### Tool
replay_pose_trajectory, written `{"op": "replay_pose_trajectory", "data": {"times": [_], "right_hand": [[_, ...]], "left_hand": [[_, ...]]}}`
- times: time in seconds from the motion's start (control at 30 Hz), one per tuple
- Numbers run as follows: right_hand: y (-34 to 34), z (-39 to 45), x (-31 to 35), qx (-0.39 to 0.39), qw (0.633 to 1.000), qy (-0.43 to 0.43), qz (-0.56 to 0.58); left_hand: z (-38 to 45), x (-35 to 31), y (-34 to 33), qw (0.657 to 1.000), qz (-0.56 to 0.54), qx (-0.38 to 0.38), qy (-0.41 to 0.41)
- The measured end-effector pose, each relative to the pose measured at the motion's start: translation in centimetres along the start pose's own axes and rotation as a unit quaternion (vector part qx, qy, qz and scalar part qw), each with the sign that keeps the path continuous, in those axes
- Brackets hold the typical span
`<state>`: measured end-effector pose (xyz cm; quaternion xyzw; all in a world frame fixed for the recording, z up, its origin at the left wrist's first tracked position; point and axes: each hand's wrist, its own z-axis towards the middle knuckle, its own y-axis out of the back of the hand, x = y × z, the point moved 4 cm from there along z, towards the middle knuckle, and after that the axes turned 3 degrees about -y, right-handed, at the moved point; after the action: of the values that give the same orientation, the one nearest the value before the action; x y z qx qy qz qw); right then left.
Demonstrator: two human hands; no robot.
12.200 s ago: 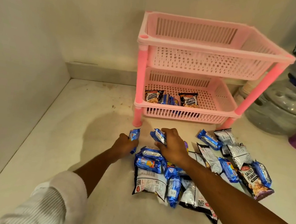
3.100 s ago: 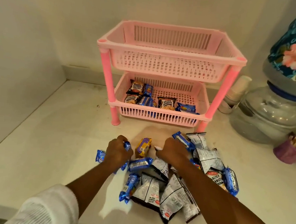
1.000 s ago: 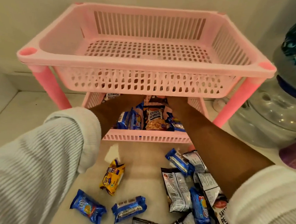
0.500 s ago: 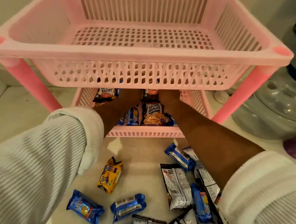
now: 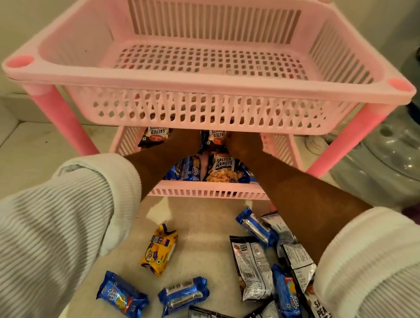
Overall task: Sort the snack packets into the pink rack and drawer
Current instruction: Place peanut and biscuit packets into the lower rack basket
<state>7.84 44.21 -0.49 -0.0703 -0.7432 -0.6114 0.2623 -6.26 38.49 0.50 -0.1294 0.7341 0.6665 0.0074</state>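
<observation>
Nearest, at the bottom of the frame, two white ribbed sleeves (image 5: 42, 232) fill the lower corners, and the right one covers part of a peanut packet (image 5: 322, 315) at the lower right edge. Between them loose packets lie on the pale worktop (image 5: 197, 221). A blue biscuit packet (image 5: 122, 296) lies at lower centre-left with its long axis running left to right, tilted down to the right. Beside it a second blue packet (image 5: 183, 294) lies back up, tilted the other way. Other packets at the bottom edge are cut off. Above them a yellow packet (image 5: 159, 248) lies roughly upright in the frame, leaning slightly right. At right, silver-backed packets (image 5: 252, 268) overlap blue ones in a heap with their printing mostly hidden.

Further in, both forearms reach into the lower tier (image 5: 208, 190) of the pink rack (image 5: 206, 84). The left hand (image 5: 180, 140) and right hand (image 5: 243, 144) go under the upper basket, so their fingers are hidden and I cannot tell whether they are apart or clamped on anything. Between the wrists a salted peanuts packet (image 5: 222, 169) stands label up, with blue packets on either side. Two more peanut packets (image 5: 154, 135) behind it read upside down.

The upper basket holds nothing visible. At the right edge a clear water jar (image 5: 396, 156) is partly cut off.
</observation>
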Motion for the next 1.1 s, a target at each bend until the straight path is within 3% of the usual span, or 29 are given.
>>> {"op": "replay_pose_trajectory", "data": {"times": [0.2, 0.47, 0.6, 0.73, 0.8, 0.9, 1.1], "right_hand": [[0.7, -1.7, -0.3, -0.049, 0.998, -0.003, 0.025], [3.5, -7.6, 0.3, -0.146, 0.984, 0.037, 0.092], [4.6, -12.7, -0.3, -0.187, 0.975, 0.055, 0.11], [5.0, -18.5, -2.0, -0.252, 0.946, 0.135, 0.151], [4.4, -21.0, -2.9, -0.269, 0.939, 0.156, 0.147], [2.4, -24.1, -4.8, -0.23, 0.954, 0.151, 0.119], [-2.6, -27.2, -9.1, -0.01, 0.998, 0.054, 0.034]], "left_hand": [[-1.1, 0.5, -0.2, 0.992, -0.11, -0.043, 0.044], [-7.2, -0.8, 3.2, 0.965, -0.194, -0.176, -0.026], [-13.0, -1.5, 3.7, 0.955, -0.231, -0.181, -0.039], [-20.2, -2.0, 3.5, 0.926, -0.25, -0.269, -0.09], [-23.0, -1.8, 2.2, 0.92, -0.259, -0.279, -0.098], [-26.2, -1.2, -1.2, 0.934, -0.261, -0.228, -0.082], [-28.9, -0.6, -8.1, 0.963, -0.252, -0.061, -0.076]]}}
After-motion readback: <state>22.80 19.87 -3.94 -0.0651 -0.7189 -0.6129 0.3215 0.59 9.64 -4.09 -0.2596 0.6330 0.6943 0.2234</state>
